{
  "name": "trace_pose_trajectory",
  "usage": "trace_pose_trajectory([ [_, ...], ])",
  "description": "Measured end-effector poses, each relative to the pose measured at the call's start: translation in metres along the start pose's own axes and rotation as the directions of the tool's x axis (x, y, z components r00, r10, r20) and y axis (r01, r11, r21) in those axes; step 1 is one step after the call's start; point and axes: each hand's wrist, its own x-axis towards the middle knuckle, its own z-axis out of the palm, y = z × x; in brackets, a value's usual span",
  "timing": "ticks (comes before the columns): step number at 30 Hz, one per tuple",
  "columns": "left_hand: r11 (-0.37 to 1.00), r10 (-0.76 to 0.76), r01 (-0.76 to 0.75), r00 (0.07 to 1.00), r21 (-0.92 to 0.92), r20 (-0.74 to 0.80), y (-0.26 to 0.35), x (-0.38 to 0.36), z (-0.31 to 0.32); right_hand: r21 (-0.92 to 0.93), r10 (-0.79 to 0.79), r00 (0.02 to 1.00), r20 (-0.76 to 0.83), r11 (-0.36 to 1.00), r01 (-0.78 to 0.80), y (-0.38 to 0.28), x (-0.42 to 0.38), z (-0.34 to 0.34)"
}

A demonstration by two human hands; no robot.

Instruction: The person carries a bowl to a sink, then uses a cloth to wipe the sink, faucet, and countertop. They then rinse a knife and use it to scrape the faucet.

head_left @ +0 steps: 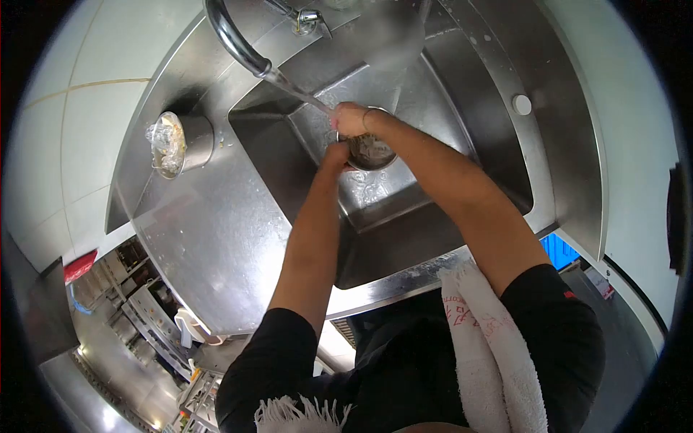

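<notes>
A metal pot (198, 141) is standing on the surface (209, 231), a faucet (234, 40) is running, the left hand (334, 156) is holding a metal bowl (375, 164) in the sink (404, 252), and the right hand (354, 120) is meeting its rim, grip impossible to tell

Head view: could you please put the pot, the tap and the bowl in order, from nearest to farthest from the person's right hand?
From the right hand:
1. Bowl, right at the hand.
2. Tap, to its upper left.
3. Pot, farther left, on the counter.
</notes>
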Motion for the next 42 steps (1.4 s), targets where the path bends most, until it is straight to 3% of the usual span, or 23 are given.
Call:
trace_pose_trajectory([
  [1,0.980,-0.074,0.075,0.997,-0.184,0.013,-0.008,-0.003,0.003,-0.005,0.015,1.000,0.022,1.000,-0.014,-0.006,-0.006,-0.012],
  [3,0.915,-0.096,0.093,0.995,-0.392,0.013,-0.024,-0.005,0.013,0.309,0.236,0.967,0.091,0.917,-0.253,-0.015,-0.024,-0.040],
  [7,0.782,-0.118,0.113,0.992,-0.613,0.032,-0.030,-0.039,0.032,0.187,0.129,0.990,0.055,0.973,-0.137,0.001,-0.001,-0.023],
  [8,0.807,-0.163,0.105,0.985,-0.581,-0.049,-0.019,-0.053,0.034,0.145,0.113,0.990,0.088,0.982,-0.125,-0.007,-0.005,-0.032],
  [11,0.871,0.029,-0.170,0.954,-0.461,-0.298,-0.052,0.006,0.002,0.025,0.073,0.991,0.116,0.997,-0.076,-0.028,-0.009,-0.057],
  [12,0.913,0.073,-0.227,0.909,-0.338,-0.411,-0.031,-0.003,-0.002,-0.013,0.056,0.992,0.116,0.998,-0.055,-0.031,-0.008,-0.057],
  [13,0.942,0.130,-0.267,0.849,-0.204,-0.513,-0.009,-0.013,-0.008,0.090,0.084,0.992,0.098,0.992,-0.092,-0.029,-0.007,-0.057],
  [15,0.951,0.305,-0.291,0.809,0.108,-0.503,-0.019,0.030,-0.038,0.295,0.142,0.987,0.068,0.943,-0.156,-0.025,-0.005,-0.056],
  [17,0.932,0.357,-0.274,0.805,0.236,-0.474,-0.026,0.043,-0.046,0.252,0.137,0.988,0.071,0.956,-0.151,-0.028,-0.010,-0.068],
  [21,0.972,0.233,-0.194,0.858,0.131,-0.457,-0.021,0.032,-0.034,0.136,0.160,0.987,-0.022,0.978,-0.155,-0.020,-0.014,-0.053],
  [24,0.982,0.186,-0.175,0.874,0.067,-0.450,-0.010,-0.003,-0.018,0.002,0.211,0.977,0.031,0.977,-0.211,-0.005,-0.023,0.000],
  [26,0.980,0.195,-0.196,0.881,0.043,-0.431,-0.009,-0.014,-0.009,0.024,0.359,0.932,0.046,0.932,-0.361,0.002,-0.030,0.049],
  [28,0.972,0.224,-0.232,0.891,0.028,-0.395,-0.016,-0.007,-0.007,0.065,0.424,0.889,-0.171,0.905,-0.419,-0.006,-0.038,0.078],
  [29,0.978,0.208,-0.205,0.892,0.051,-0.402,-0.020,-0.003,-0.005,0.092,0.450,0.850,-0.273,0.892,-0.443,-0.011,-0.041,0.089],
  [30,0.982,0.187,-0.172,0.892,0.073,-0.411,-0.028,0.006,-0.007,0.050,0.447,0.887,-0.121,0.895,-0.444,-0.024,-0.048,0.071],
  [31,0.986,0.167,-0.139,0.893,0.096,-0.418,-0.037,0.017,-0.012,0.054,0.472,0.872,-0.133,0.882,-0.469,-0.026,-0.046,0.073],
  [33,0.873,0.292,-0.145,0.920,0.466,-0.261,-0.081,0.079,-0.043,0.060,0.525,0.835,-0.163,0.850,-0.523,-0.027,-0.042,0.073],
  [35,0.820,0.322,-0.138,0.914,0.555,-0.248,-0.083,0.083,-0.045,0.078,0.528,0.836,-0.147,0.849,-0.522,-0.028,-0.040,0.070],
  [37,0.910,0.285,-0.111,0.866,0.399,-0.410,-0.044,0.029,-0.020,0.048,0.509,0.842,-0.177,0.859,-0.510,-0.026,-0.039,0.074],
  [39,0.495,0.454,-0.100,0.876,0.863,-0.159,-0.067,0.057,-0.036,-0.028,0.466,0.849,-0.247,0.873,-0.487,-0.027,-0.042,0.080],
  [41,0.316,0.487,-0.103,0.871,0.943,-0.067,-0.085,0.072,-0.049,-0.023,0.479,0.856,-0.195,0.870,-0.492,-0.026,-0.041,0.079],
  [42,0.426,0.497,-0.113,0.859,0.898,-0.127,-0.086,0.076,-0.051,-0.023,0.487,0.856,-0.173,0.867,-0.498,-0.024,-0.041,0.077],
])
